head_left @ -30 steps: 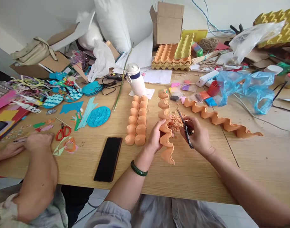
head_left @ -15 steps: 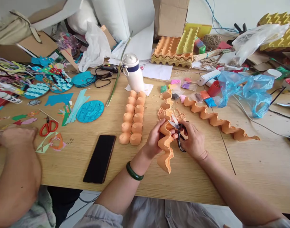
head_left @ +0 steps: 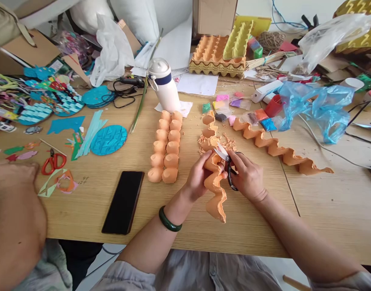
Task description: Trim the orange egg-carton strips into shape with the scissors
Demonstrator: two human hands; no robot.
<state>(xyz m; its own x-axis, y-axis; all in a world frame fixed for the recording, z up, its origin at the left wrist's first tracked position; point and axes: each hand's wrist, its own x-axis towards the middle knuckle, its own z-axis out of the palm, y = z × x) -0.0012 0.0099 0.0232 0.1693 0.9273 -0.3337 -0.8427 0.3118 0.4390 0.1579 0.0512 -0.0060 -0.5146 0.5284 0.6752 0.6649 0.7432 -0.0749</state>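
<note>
My left hand (head_left: 200, 174) grips an orange egg-carton strip (head_left: 215, 196) with a wavy edge, its near end hanging toward me. In my right hand (head_left: 248, 176) is a pair of black-handled scissors (head_left: 222, 153), blades partly apart at the strip's upper edge. Orange scraps (head_left: 229, 142) lie just beyond the blades. Past my hands lies another orange strip (head_left: 210, 130). Two rows of orange egg cups (head_left: 164, 147) stand to the left. A longer zigzag strip (head_left: 273, 148) rests on the right.
A phone (head_left: 123, 202) lies left of my forearm. Behind the cups stands a white bottle (head_left: 164, 87). Red-handled scissors (head_left: 54, 161) and a blue disc (head_left: 109, 140) are farther left, near another person's arm (head_left: 18, 202). Stacked egg trays (head_left: 217, 56) and a blue bag (head_left: 317, 105) sit at the back.
The scissor blades have shifted slightly along the strip's edge, and the strip's near end has swung a little to the right. The camera view has also moved slightly.
</note>
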